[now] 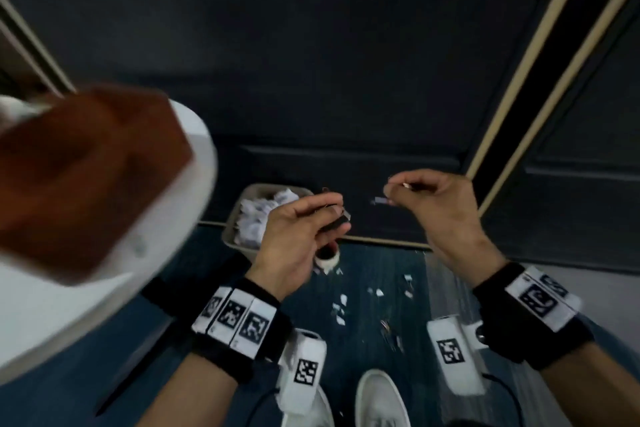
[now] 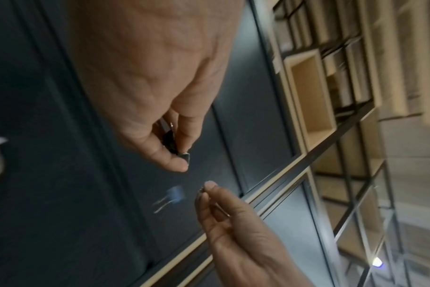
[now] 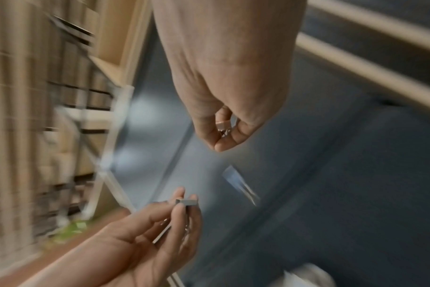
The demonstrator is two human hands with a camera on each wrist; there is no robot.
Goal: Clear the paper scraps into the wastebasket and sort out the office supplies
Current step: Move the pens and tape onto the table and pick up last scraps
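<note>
Both hands raised, left hand [image 1: 298,236] and right hand [image 1: 440,205] fingers pinching binder clips [image 1: 337,221].

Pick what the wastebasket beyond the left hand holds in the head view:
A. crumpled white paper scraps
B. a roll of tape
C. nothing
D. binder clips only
A: the tan wastebasket on the floor, partly hidden by the left hand, shows a heap of crumpled white paper scraps inside.
</note>
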